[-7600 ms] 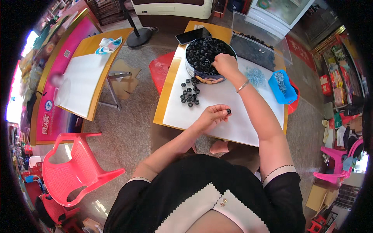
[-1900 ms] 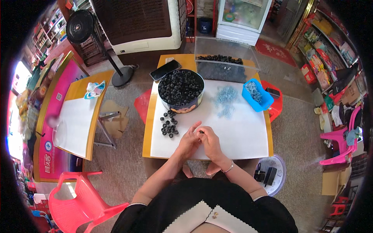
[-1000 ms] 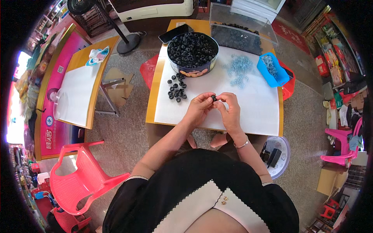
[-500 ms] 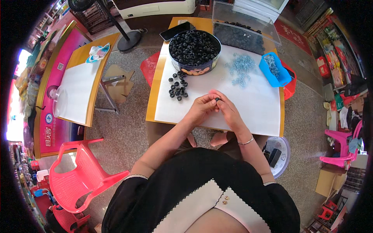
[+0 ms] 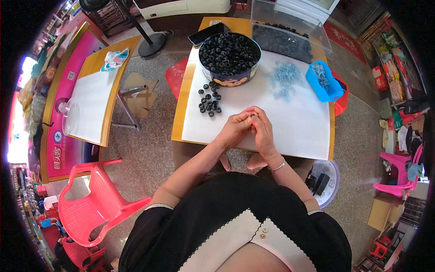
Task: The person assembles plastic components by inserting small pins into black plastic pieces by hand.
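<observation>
My left hand (image 5: 236,128) and my right hand (image 5: 263,131) meet over the table's near edge, fingers closed and thumbs together. Pinched between the fingertips is a small black ring-shaped part, now almost wholly hidden by them. Left of my hands, several black ring-shaped parts (image 5: 210,107) lie loose on the white sheet (image 5: 290,131). Behind them stands a round tub (image 5: 231,81) heaped with the same black parts. Farther right lies a scattered pile of small clear bluish pieces (image 5: 285,77). A blue plastic basket (image 5: 330,92) beside it holds more clear pieces.
A clear lidded box (image 5: 285,43) with black parts and a dark phone (image 5: 209,32) are at the table's far side. Red stools show at both sides. A pink chair (image 5: 93,204) stands at left, a round white basin (image 5: 333,181) at lower right on the floor.
My right hand has turned inward and its fingers have closed over the black part, which showed between the fingertips before. The view has shifted slightly.
</observation>
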`<act>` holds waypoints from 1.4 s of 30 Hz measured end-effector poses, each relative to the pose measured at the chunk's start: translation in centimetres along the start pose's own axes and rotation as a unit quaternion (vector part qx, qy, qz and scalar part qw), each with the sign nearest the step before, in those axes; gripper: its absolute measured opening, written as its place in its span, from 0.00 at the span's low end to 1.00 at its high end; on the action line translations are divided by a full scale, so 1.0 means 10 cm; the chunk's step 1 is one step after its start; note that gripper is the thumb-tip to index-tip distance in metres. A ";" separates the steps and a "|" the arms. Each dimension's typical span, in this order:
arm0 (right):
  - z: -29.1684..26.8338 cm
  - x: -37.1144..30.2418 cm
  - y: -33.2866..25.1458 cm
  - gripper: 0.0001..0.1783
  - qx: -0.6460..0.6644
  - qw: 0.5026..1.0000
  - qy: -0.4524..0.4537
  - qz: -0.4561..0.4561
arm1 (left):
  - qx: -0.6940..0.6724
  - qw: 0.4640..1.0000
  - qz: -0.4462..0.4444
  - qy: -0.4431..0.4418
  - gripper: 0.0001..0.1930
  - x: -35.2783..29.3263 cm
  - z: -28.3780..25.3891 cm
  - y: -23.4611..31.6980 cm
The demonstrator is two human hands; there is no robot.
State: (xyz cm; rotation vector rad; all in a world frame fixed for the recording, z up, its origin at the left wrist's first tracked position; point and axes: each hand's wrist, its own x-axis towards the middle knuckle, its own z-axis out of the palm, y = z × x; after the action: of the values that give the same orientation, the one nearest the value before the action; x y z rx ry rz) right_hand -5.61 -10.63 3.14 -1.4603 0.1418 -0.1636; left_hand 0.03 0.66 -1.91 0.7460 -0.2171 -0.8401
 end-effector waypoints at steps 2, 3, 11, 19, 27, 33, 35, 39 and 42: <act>-0.04 0.04 -0.01 0.20 0.006 0.999 -0.033 0.025 | -0.058 0.998 0.027 0.012 0.14 0.01 0.03 0.00; -0.06 0.06 0.01 0.20 0.006 0.999 -0.032 0.025 | -0.058 0.998 0.027 0.010 0.14 0.03 0.05 0.02; -0.20 0.13 0.10 0.22 0.193 0.976 -0.091 0.040 | -0.115 0.992 0.045 0.004 0.11 0.05 0.11 0.09; -0.13 0.08 0.00 0.18 0.062 0.996 -0.056 0.028 | -0.075 0.996 0.050 0.025 0.12 0.03 0.08 0.06; -0.14 0.09 0.08 0.19 0.070 0.996 -0.048 0.026 | -0.081 0.994 0.047 0.055 0.12 0.03 0.09 0.04; -0.23 0.10 -0.10 0.18 0.055 0.998 -0.029 -0.010 | -0.089 0.995 0.045 0.024 0.11 0.07 0.06 0.06; -0.28 0.10 -0.15 0.17 -0.240 0.955 -0.043 -0.170 | -0.075 0.994 0.039 0.067 0.11 0.06 0.06 0.04; -0.36 0.16 -0.27 0.14 -0.337 0.918 -0.055 -0.201 | -0.068 0.997 0.012 0.035 0.12 0.06 0.04 0.06; -0.57 0.38 -0.29 0.11 -0.277 0.946 -0.001 -0.170 | -0.064 0.997 0.008 0.042 0.13 0.07 0.11 0.09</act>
State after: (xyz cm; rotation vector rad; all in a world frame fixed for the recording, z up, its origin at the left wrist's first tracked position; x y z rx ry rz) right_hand -3.06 -17.22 5.43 -2.0417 -0.0785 -0.4298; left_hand 0.53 -0.05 -0.55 0.6563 -0.0933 -0.7992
